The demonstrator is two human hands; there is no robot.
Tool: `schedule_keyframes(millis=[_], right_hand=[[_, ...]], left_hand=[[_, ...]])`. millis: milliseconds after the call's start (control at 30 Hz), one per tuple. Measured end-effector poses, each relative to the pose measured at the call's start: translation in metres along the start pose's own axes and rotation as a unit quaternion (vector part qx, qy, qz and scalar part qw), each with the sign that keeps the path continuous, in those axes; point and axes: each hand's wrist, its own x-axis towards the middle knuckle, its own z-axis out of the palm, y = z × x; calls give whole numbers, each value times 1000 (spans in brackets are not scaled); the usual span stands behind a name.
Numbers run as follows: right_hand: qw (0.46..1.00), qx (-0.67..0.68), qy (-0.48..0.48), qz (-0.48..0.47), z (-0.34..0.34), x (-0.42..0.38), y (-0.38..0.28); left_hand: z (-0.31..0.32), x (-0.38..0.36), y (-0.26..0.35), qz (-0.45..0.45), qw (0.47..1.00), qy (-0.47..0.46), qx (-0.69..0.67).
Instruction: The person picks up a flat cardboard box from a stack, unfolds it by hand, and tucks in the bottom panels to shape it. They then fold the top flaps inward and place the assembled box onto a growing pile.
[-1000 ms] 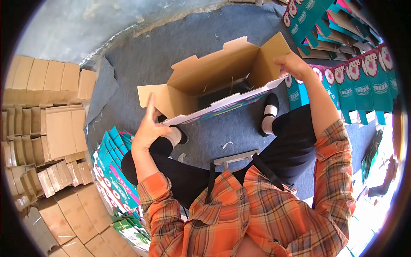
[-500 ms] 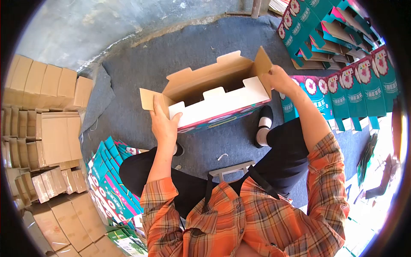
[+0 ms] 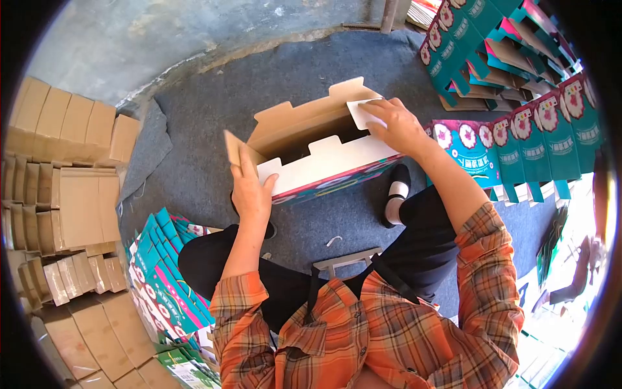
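Note:
A cardboard box [image 3: 334, 155] with its top flaps up stands between my legs, brown inside, white and printed teal and magenta outside. My left hand [image 3: 251, 194] grips its left end, thumb on the white front edge and fingers behind the upright left end flap [image 3: 231, 148]. At the other end, my right hand [image 3: 396, 126] holds the right end flap [image 3: 360, 117], which leans inward over the opening with its white face showing. The box's floor is in shadow.
Stacked brown cartons [image 3: 84, 207] line the left side. Flattened teal cartons [image 3: 165, 279] lie by my left knee. Rows of printed teal boxes [image 3: 531, 133] stand at right, with more piled [image 3: 479, 48] behind. A grey wall [image 3: 194, 39] rises beyond the dark floor mat [image 3: 201, 123].
My right hand has moved left and folded the right end flap inward from its outward-leaning position. The left end flap has also tilted more upright under my left hand.

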Motion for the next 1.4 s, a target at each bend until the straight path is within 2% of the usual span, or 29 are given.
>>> schedule_keyframes(millis=[33, 100, 133, 200, 233, 267, 333, 400, 433, 500, 533, 567, 600, 633, 667, 733, 800, 867, 900, 933, 1000, 1133, 1267, 1400], right_hand=[[1000, 3, -1, -2, 3, 3, 1], [998, -17, -16, 57, 5, 11, 4], [998, -17, -13, 57, 7, 13, 4], [992, -86, -52, 79, 8, 16, -5], [992, -87, -52, 79, 10, 17, -6], [987, -106, -67, 98, 12, 19, -6], [981, -125, -87, 117, 17, 21, -7], [982, -62, 39, 173, 19, 18, -7], [982, -64, 36, 174, 19, 17, -5], [986, -35, 104, 125, 16, 15, 1], [986, -36, 103, 126, 16, 14, 9], [995, -29, 48, 85, 14, 15, 17], [999, -22, -8, 44, 15, 14, 22], [999, -22, -9, 45, 18, 14, 24], [998, -35, -25, 39, 19, 15, 23], [997, -46, -43, 35, 21, 13, 24], [994, -106, -30, -4, 22, 14, 27], [996, -77, -39, 13, 18, 11, 21], [997, -48, -47, 28, 15, 11, 15], [997, -48, -48, 30, 13, 9, 8], [994, -69, -74, 50, 10, 7, -4], [984, -127, -91, 82, 13, 5, -10], [973, -174, -103, 108, 19, 5, -17], [970, -215, -70, 85, 26, 2, -15]], left_hand=[[1, -1, -2, -2, 1000, 1, 3], [7, -2, -7, 174, 981, 79, 41], [10, 0, -11, 176, 980, 80, 41], [16, 2, -17, 337, 923, 122, 138], [20, 4, -20, 364, 918, 108, 113], [18, 3, -18, 363, 919, 106, 112], [13, 1, -13, 308, 947, 35, 85], [14, 3, -18, 310, 947, 27, 77], [15, 4, -20, 312, 947, 22, 70], [13, 4, -19, 305, 950, 17, 63], [12, 5, -18, 299, 952, 15, 60], [13, 7, -21, 299, 952, 14, 59], [14, 10, -26, 207, 978, -6, -39], [14, 14, -30, 111, 984, -26, -137], [14, 17, -32, 111, 984, -28, -137], [14, 23, -35, 9, 931, 20, -365], [11, 27, -30, 39, 946, 23, -321], [11, 28, -22, 176, 974, 28, -142], [15, 30, -22, 179, 978, -24, -107], [18, 31, -20, 180, 977, -25, -107], [24, 30, -12, 207, 977, -42, 33], [25, 31, 5, 149, 986, -74, 33], [32, 25, 19, 133, 988, -19, 80], [38, 24, 20, 127, 987, 12, 98]])
